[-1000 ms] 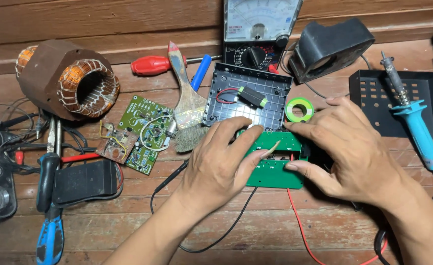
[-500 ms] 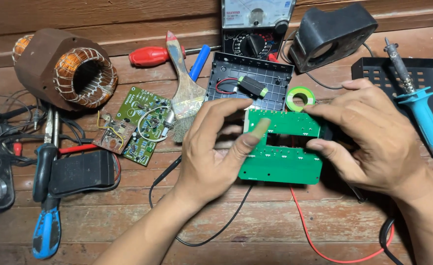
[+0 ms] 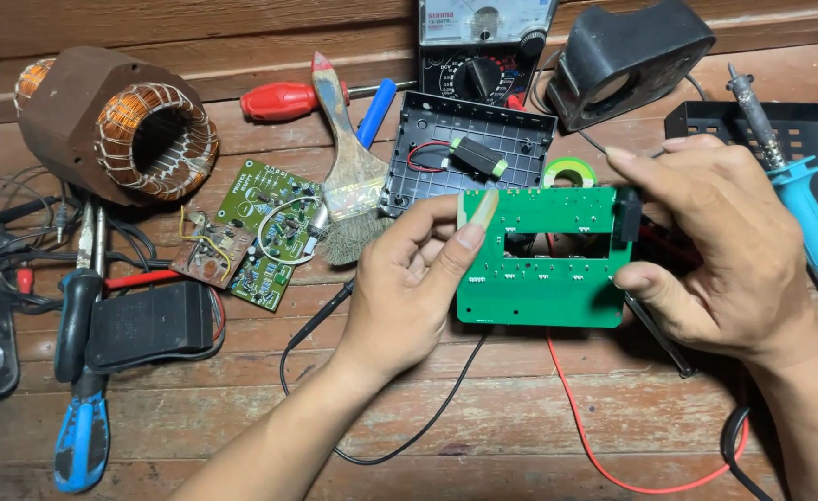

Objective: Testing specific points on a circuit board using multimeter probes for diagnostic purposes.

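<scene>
Left hand (image 3: 404,283): thumb and forefinger pinched on the left edge of the green circuit board (image 3: 543,278), forefinger laid up along the top-left corner, other fingers curled behind. Right hand (image 3: 724,246): thumb under the lower-right edge, fingers closed over the upper-right corner where a black component (image 3: 626,215) sits on the board. Both hands grip it firmly.

Board held up off the wooden tabletop (image 3: 520,436), solder side toward the camera, roughly level, with a rectangular cut-out in its middle. It hangs just in front of the open black plastic case back (image 3: 511,148), which lies flat and holds a small black battery with green ends (image 3: 476,156).

Step in hand, by my reading: inspection of the bare board, out of its case. Any next move calls for a steady two-edge grip and fingers kept off the solder joints.

Round about: roll of green tape (image 3: 568,172) behind the board; red lead (image 3: 594,436) and black lead (image 3: 399,427) trailing below; blue-handled soldering iron (image 3: 803,209) to the right; analog multimeter (image 3: 483,42) at top; paintbrush (image 3: 348,176), red-handled screwdriver (image 3: 283,100), a second green circuit board (image 3: 274,232) and a copper-wound motor stator (image 3: 121,125) to the left.
</scene>
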